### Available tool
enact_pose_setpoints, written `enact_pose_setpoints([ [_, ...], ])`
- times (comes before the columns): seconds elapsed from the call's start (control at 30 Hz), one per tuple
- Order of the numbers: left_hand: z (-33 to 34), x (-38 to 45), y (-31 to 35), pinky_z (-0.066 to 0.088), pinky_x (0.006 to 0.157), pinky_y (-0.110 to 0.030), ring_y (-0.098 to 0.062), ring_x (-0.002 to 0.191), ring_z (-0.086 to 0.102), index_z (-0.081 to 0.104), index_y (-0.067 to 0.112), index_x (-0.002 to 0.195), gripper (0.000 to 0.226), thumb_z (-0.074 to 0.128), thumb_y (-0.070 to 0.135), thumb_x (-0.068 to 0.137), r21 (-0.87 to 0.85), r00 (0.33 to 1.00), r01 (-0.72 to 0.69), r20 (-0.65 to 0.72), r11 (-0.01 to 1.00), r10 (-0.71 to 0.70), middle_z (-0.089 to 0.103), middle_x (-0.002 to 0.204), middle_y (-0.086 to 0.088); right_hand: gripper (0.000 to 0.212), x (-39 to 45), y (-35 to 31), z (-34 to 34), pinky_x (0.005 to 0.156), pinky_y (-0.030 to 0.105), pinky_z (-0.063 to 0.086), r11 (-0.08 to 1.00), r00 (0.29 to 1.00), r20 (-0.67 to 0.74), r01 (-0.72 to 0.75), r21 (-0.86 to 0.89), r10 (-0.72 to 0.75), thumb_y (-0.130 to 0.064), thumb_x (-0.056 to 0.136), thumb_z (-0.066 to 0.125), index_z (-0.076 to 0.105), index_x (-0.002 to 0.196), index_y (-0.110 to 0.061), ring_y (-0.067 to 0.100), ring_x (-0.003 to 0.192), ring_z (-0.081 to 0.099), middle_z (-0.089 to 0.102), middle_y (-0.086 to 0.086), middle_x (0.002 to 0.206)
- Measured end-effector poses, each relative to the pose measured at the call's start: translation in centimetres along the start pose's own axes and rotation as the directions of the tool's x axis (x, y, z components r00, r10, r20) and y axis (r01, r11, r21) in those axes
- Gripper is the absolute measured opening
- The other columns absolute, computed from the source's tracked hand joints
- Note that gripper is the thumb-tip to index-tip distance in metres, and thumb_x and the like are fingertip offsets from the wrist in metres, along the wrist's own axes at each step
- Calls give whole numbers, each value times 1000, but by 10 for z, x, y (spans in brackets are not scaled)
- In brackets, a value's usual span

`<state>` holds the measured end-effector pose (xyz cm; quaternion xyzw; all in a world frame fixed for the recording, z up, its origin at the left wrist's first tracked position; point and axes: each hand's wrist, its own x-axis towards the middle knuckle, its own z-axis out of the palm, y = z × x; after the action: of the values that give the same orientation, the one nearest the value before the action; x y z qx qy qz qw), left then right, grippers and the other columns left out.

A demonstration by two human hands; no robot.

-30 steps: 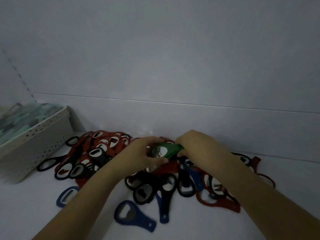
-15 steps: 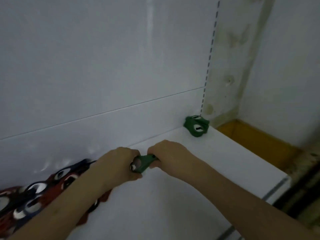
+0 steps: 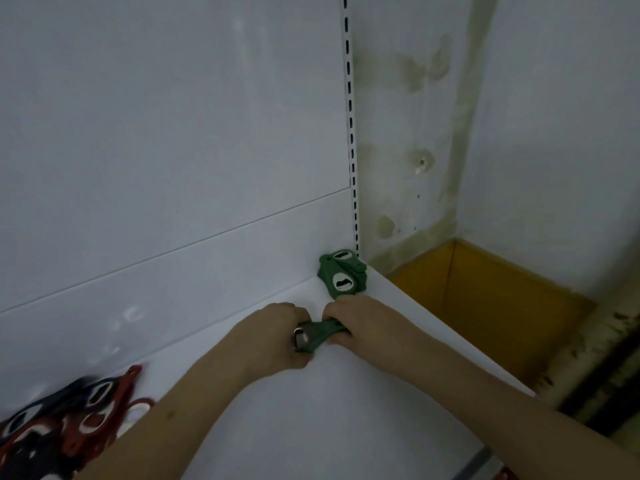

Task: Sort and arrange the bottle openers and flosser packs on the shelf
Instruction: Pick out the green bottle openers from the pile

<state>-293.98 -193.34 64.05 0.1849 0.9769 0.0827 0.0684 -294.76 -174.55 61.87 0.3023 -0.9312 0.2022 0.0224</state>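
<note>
A small stack of green bottle openers (image 3: 317, 336) is held between both hands just above the white shelf (image 3: 311, 427). My left hand (image 3: 277, 336) grips its metal-ringed head end. My right hand (image 3: 360, 322) is curled round the handle end. A pile of green bottle openers (image 3: 343, 276) leans in the shelf's back right corner, just beyond my right hand. A heap of red, blue and black bottle openers (image 3: 65, 427) lies at the lower left. No flosser packs are in view.
The shelf's back panel (image 3: 156, 168) rises behind, with a slotted upright (image 3: 350, 133) at its right end. The shelf's right edge (image 3: 450, 341) drops off to a yellow floor strip (image 3: 485, 306) and a stained wall (image 3: 519, 133).
The view swung right from the mixed heap to the shelf's right end. Both hands carried the green openers that way and now sit close to the green pile in the corner.
</note>
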Motion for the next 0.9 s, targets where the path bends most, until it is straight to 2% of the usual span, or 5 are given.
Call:
enact_pose_setpoints([
  [0.2,-10,-2,4,53,81,-31,-9,91,62,68,32,107,34,73,44,75,49,983,184,-33,982,-183,69,99,11,35,8,15,-29,78,31,49,995,993,-74,91,-26,-93,-40,93,57,54,123,-22,13,95,57,53,-6,116],
  [0.33,-17,1,-4,57,78,-31,-14,79,67,69,20,107,35,75,38,78,-21,917,398,-4,917,-398,68,100,2,33,17,42,-57,83,31,53,977,941,-320,-40,207,106,-43,94,55,57,119,-23,9,91,58,58,-7,110],
  [0.47,-10,15,2,56,65,-25,-14,68,70,68,14,101,30,74,34,80,-107,851,522,10,846,-524,70,86,-1,39,33,79,-53,87,32,50,934,913,-281,-213,288,295,-40,95,54,55,126,-15,16,100,58,60,3,118],
  [0.73,-20,37,-6,44,59,-21,-15,76,63,65,13,111,37,74,34,82,32,854,513,88,858,-513,69,95,-3,41,46,94,-13,82,22,36,894,879,-301,-250,372,371,-32,97,51,52,128,-5,16,97,49,54,13,124],
  [0.9,-25,47,-17,45,81,-28,-19,101,54,58,21,124,48,77,23,79,171,925,315,168,934,-342,53,116,-1,39,45,91,-3,86,22,33,857,850,-329,-239,456,412,-28,99,48,52,130,-4,23,110,51,50,14,126],
])
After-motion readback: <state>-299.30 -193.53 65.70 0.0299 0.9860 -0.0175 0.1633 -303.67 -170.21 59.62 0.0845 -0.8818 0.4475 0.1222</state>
